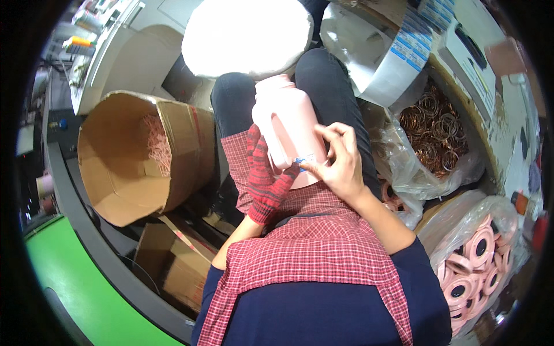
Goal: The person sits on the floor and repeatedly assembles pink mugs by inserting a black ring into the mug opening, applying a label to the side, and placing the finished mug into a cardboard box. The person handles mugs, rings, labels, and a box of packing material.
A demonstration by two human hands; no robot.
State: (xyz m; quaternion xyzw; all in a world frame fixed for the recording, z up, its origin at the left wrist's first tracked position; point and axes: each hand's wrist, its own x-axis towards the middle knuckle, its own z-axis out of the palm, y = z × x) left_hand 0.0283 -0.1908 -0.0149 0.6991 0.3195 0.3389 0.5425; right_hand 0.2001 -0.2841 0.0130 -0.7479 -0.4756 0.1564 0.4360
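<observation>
A pink plastic jug [300, 115] with a moulded handle rests between my thighs, its neck pointing away from me. My left hand [264, 187], in a red and black knitted glove, is closed on the jug's left side by the handle, thumb across the lower part. A small blue and white label [306, 159] sits on the jug's lower face, beside that thumb. Bare, my right hand [345, 167] curls against the jug's right side, with its thumb on the label. Its lower fingers are partly hidden. A red checked apron [311, 251] covers my lap.
At left stands an open cardboard box [121, 167] holding pink scraps. A strip of blue-printed labels [401, 55] curves at upper right. Copper-coloured rings [435, 127] fill a plastic bag; another bag holds pink round parts [476, 259]. A white round surface [248, 34] lies ahead.
</observation>
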